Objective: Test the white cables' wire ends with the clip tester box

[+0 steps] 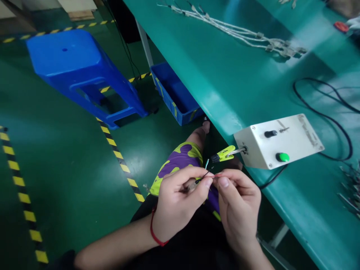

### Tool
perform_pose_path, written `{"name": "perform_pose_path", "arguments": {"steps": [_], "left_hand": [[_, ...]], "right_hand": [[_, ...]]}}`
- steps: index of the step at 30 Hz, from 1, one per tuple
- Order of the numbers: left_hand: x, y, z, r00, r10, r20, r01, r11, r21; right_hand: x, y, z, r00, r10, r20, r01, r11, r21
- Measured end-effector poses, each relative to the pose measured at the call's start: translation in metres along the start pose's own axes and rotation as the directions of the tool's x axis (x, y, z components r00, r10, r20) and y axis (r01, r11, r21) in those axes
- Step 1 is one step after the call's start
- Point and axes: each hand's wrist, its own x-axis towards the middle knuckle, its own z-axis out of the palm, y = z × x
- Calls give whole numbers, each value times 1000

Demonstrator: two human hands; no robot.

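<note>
Both hands meet just below the yellow-green clip, above my lap. My left hand, with a red cord around its wrist, pinches a bundle of thin wires between thumb and forefinger. A black strand and a pale blue-white one stick up from it. My right hand is closed in a pinch on a red wire right beside the left fingertips. The rest of the cable is mostly hidden in the left palm. Just above, a yellow-green clip with dark tips juts from a white control box; neither hand touches it.
White cables with connectors lie across the green table. A black cord loops behind the box, and more wires lie at the right edge. A blue stool and a blue bin stand on the floor.
</note>
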Motion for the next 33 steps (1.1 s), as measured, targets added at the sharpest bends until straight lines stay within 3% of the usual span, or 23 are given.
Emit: {"name": "perform_pose_path", "arguments": {"steps": [5, 11, 15, 21, 27, 33], "left_hand": [[6, -2, -6, 998, -48, -47, 47, 998, -34], [21, -2, -8, 987, -115, -114, 97, 984, -148], [28, -5, -6, 987, -134, -89, 115, 976, -185], [33, -3, -2, 989, -144, -22, 135, 961, -242], [36, -2, 1, 967, -254, 16, 247, 922, -297], [32, -8, 0, 960, -278, 26, 267, 887, -377]], "right_hand": [[5, 3, 11, 999, 36, -3, -36, 999, -26], [21, 11, 17, 994, -54, -90, 59, 997, 47], [30, 16, 21, 998, -6, -66, 14, 993, 117], [36, 18, 21, 994, -58, -92, 80, 965, 252], [45, 12, 19, 997, 78, -6, -70, 925, 374], [49, 10, 19, 985, 172, 4, -156, 884, 441]]}}
